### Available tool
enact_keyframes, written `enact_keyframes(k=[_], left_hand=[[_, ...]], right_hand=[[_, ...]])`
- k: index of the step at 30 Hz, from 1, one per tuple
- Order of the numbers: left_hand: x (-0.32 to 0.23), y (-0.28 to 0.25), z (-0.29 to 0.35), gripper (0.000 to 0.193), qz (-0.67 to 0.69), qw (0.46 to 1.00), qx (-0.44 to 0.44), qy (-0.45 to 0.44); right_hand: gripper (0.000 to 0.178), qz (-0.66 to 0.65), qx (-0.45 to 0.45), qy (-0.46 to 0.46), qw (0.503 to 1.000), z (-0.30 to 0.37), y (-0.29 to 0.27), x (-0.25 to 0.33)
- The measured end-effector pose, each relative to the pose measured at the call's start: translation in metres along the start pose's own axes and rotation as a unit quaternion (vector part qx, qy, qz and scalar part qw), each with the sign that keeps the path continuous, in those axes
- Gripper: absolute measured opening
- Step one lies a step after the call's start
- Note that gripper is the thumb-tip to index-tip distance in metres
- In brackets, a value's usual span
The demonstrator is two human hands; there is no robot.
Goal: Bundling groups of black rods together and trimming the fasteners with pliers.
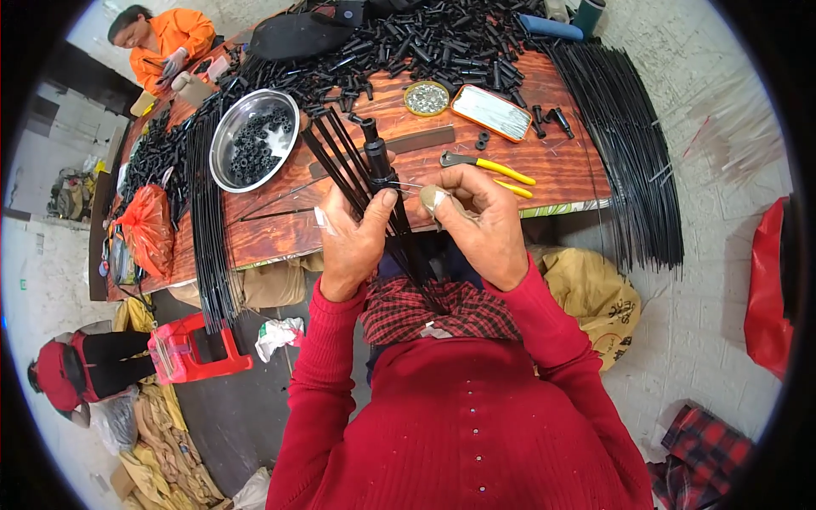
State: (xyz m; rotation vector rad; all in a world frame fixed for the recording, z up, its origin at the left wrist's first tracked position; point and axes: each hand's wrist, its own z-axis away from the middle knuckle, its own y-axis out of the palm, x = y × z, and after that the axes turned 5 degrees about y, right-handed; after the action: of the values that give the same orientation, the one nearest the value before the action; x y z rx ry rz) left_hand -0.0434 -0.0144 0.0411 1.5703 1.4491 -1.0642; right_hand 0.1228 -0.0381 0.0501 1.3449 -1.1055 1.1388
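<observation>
Upright above the table's near edge, my left hand is closed around a bundle of thin black rods, which fan out at the top and run down toward my lap. Beside them stands a black stepped tube fitting, gripped by the same hand. My right hand pinches a thin silvery wire that reaches to the collar at the fitting's lower part. A round brownish piece sits at its fingertips; its kind is unclear. White tape shows on both hands.
On the wooden table lie yellow-handled pincers, a tray of pins, a round tin, a steel bowl of black rings and many black fittings. Rod bundles overhang its edges. A co-worker in orange is far left.
</observation>
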Motion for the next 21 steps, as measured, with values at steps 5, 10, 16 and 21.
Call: enact_keyframes(k=[5,10,16,21], left_hand=[[0.000,-0.003,0.001,0.033,-0.011,1.000,0.013,-0.006],[0.000,-0.003,0.002,0.034,0.008,1.000,0.026,-0.010],[-0.003,-0.014,0.015,0.036,0.025,1.000,0.015,-0.008],[-0.009,-0.017,0.018,0.037,0.066,0.997,0.023,0.013]], right_hand=[[0.016,0.245,-0.070,-0.211,0.944,0.010,0.009,0.006],[0.015,0.225,-0.065,-0.223,0.946,0.011,0.008,0.002],[0.013,0.309,-0.024,-0.223,0.924,-0.002,-0.037,-0.006],[0.028,0.582,-0.073,-0.172,0.792,-0.028,-0.121,-0.072]])
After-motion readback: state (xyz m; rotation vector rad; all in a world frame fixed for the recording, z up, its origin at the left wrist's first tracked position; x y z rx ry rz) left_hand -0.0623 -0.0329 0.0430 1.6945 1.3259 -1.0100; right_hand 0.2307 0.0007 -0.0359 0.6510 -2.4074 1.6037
